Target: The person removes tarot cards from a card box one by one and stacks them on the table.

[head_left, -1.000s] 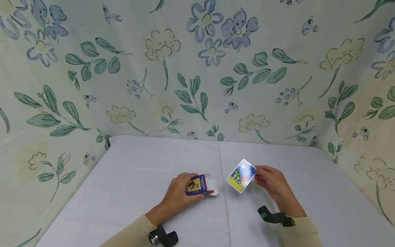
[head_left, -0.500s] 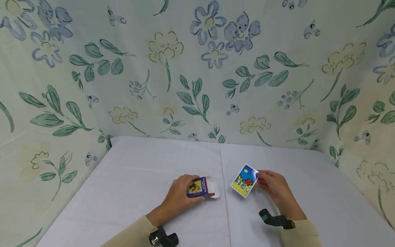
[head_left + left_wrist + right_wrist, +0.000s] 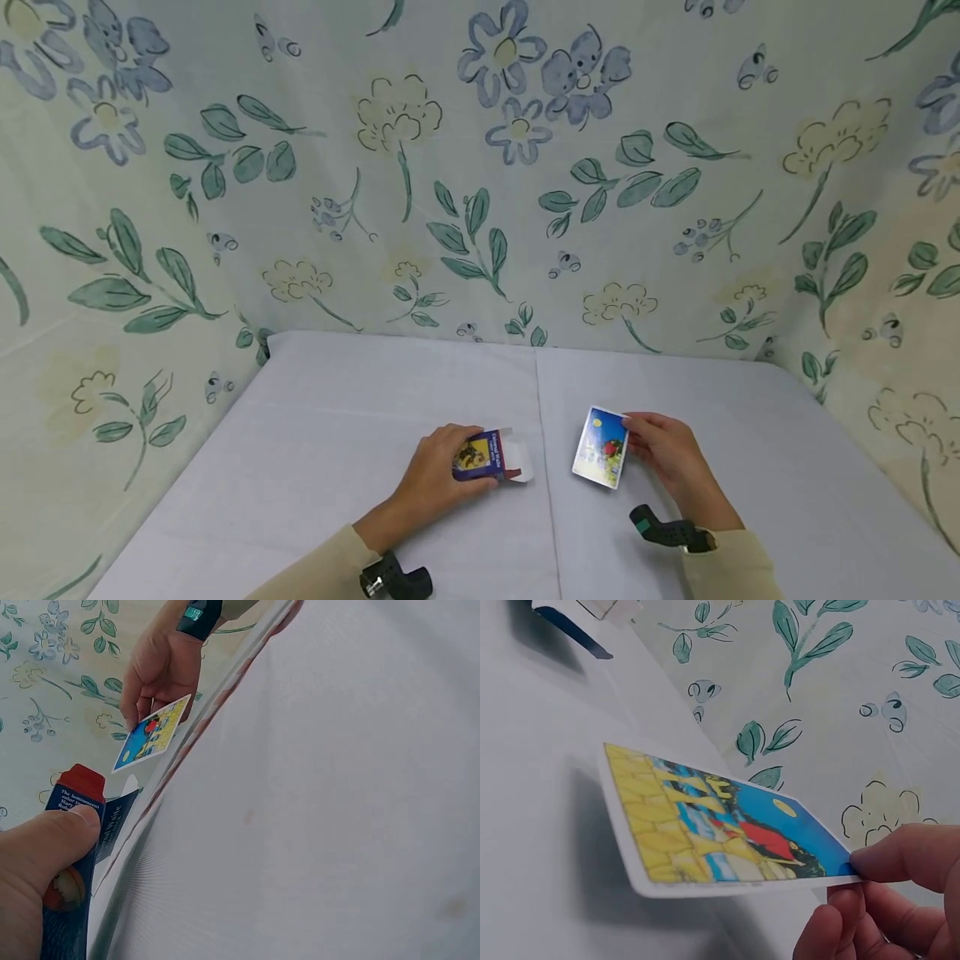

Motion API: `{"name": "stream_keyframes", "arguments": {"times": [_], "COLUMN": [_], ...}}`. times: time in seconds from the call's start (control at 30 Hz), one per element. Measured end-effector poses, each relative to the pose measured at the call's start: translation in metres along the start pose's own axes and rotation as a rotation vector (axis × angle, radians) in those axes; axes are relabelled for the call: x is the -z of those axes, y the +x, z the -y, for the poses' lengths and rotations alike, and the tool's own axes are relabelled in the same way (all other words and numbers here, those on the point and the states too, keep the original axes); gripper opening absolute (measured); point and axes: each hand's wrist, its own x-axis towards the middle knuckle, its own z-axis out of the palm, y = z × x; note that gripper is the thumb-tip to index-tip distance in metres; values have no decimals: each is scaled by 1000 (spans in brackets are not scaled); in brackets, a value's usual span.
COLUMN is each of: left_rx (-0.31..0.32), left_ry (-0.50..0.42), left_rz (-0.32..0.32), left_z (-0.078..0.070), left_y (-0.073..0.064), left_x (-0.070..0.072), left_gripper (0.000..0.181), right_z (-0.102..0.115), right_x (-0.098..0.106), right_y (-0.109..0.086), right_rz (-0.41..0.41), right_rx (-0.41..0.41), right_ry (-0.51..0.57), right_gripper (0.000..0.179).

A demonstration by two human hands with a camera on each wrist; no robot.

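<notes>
My left hand (image 3: 433,473) grips a small dark blue card box (image 3: 476,456) with a yellow picture on its face. The box's end flap stands open toward the right, and in the left wrist view a red flap (image 3: 84,782) shows beyond my thumb. My right hand (image 3: 670,448) pinches one corner of a picture card (image 3: 601,447) between thumb and fingers. Blue sky, a yellow disc, a red shape and yellow blocks are printed on this card, inside a white border. In the right wrist view the card (image 3: 720,832) is tilted above the cloth, casting a shadow.
A white cloth (image 3: 360,383) with a crease down its middle covers the table. Floral fabric (image 3: 480,250) hangs behind and at both sides. Black wrist cameras are strapped on at the left sleeve (image 3: 307,567) and the right sleeve (image 3: 731,567).
The card in my right hand has shifted slightly right and turned to stand more upright, and the glare on it has changed. My left hand and the box stay nearly where they were.
</notes>
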Motion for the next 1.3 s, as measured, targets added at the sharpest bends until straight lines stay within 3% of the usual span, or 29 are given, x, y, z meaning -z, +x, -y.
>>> {"name": "stream_keyframes", "arguments": {"times": [0.53, 1.07, 1.3], "left_rx": [-1, -8, -13], "left_ry": [3, -2, 9], "left_rz": [2, 1, -16], "left_z": [-2, -2, -2], "left_y": [0, 2, 0], "left_x": [1, 0, -1], "left_gripper": [74, 74, 71], "right_z": [-5, -13, -14], "right_x": [-2, -1, -2], "right_y": [6, 12, 11], "right_rz": [-66, -133, -155], "right_rx": [-19, 3, 7], "right_ry": [-58, -206, -257], "right_gripper": [53, 43, 48]}}
